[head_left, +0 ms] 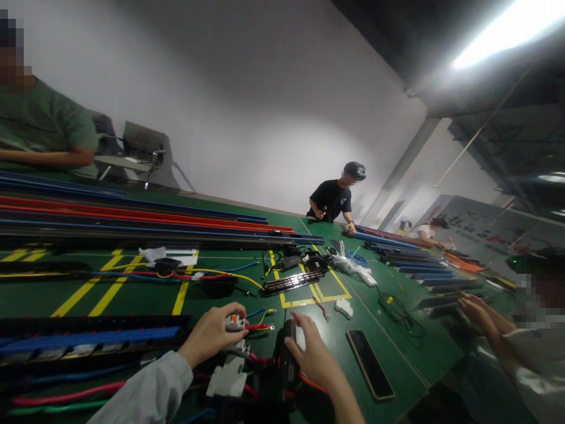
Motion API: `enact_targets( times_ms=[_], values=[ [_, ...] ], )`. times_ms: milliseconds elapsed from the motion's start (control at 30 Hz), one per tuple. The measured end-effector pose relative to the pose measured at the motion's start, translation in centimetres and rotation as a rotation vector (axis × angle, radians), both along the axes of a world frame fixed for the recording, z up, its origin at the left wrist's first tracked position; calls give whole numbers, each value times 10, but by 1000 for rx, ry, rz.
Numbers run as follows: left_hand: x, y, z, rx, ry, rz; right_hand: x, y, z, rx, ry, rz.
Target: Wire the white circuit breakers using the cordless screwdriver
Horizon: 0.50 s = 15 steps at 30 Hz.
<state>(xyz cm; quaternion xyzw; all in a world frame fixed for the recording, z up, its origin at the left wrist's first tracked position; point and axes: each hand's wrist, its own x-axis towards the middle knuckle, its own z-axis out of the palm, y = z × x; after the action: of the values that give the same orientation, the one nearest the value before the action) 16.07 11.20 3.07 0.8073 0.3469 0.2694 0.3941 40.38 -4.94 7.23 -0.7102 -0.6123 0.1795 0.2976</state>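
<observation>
My left hand (216, 333) is closed on a small white circuit breaker (236, 323) with an orange switch. A red wire (259, 327) ending in a ring terminal sticks out to its right. My right hand (313, 350) is closed around a dark, upright hand tool (288, 359) with a thin tip; its exact kind is unclear in the dim light. Below and between the hands lies a pale, flat, irregular plate (227, 377) among red and dark cables. Blue and yellow wire ends (265, 312) lie just beyond the left hand.
A phone (369, 364) lies right of my right hand, near a white plastic piece (343, 308) and a coiled dark cable (399, 315). Long blue and red rails (176, 218) cross the green table (247, 268). Co-workers sit or stand left, across and right.
</observation>
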Motion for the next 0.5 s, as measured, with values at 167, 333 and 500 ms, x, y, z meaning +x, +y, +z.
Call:
enact_targets(
  times_ms=[167, 333, 500],
  values=[
    [-1, -2, 1, 44, 39, 38, 39, -55, -16, -464, -159, -14],
    [-2, -1, 0, 71, 14, 56, 23, -50, -48, -399, -314, -74],
    [-4, -2, 2, 68, 9, 79, 14, -45, -50, -367, -305, -192]
  ],
)
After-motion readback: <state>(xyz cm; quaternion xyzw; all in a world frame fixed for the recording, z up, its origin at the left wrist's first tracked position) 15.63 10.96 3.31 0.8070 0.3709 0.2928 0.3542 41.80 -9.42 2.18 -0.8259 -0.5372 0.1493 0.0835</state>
